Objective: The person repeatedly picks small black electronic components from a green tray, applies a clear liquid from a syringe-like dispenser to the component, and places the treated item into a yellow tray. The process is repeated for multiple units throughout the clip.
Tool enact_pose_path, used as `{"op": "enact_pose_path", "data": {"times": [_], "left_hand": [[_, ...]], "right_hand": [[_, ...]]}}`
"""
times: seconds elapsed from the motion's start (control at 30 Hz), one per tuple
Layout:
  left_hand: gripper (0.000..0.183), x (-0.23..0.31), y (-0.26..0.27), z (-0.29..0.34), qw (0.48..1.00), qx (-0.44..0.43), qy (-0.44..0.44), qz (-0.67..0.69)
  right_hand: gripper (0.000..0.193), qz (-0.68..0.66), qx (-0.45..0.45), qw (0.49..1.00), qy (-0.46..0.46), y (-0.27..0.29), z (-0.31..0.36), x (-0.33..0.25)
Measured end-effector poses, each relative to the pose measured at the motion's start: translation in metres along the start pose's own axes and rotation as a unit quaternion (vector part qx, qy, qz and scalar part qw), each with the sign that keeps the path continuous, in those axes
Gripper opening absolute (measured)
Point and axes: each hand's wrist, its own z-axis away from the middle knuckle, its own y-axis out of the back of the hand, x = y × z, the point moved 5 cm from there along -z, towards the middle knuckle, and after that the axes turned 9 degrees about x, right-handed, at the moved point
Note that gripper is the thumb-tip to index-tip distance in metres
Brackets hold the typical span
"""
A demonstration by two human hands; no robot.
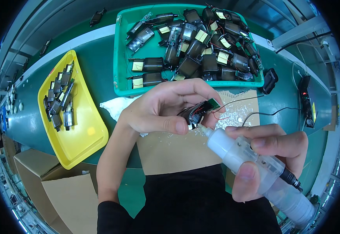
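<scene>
My left hand (166,107) pinches a small black motor assembly (198,112) with a green circuit board and thin red and black wires, holding it above a piece of brown cardboard (177,150). My right hand (269,156) grips a translucent white dispenser tool (248,158) with a black cable at its rear. The tool's nozzle tip touches the lower edge of the assembly.
A green tray (121,50) at the back holds several black motor units with yellow labels. A yellow tray (86,132) on the left holds several small grey motors. A black device (306,101) with a red light lies at the right. Cardboard boxes (61,187) stand lower left.
</scene>
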Motion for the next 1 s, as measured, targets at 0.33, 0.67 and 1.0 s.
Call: {"op": "enact_pose_path", "data": {"times": [0.33,0.67,1.0], "left_hand": [[0.066,0.0022,-0.0029,-0.001,1.0,-0.006,0.008,0.001],[0.065,0.0012,-0.0019,0.0004,0.999,-0.041,0.011,0.005],[0.064,0.0013,-0.0008,0.0009,0.998,-0.053,0.013,0.012]], "right_hand": [[0.035,-0.023,0.013,1.0,0.004,-0.0005,0.0033,0.0024],[0.035,-0.025,0.011,0.999,-0.026,0.0009,0.0033,0.0003],[0.036,-0.023,0.015,0.999,-0.036,0.0,0.0038,-0.0001]]}}
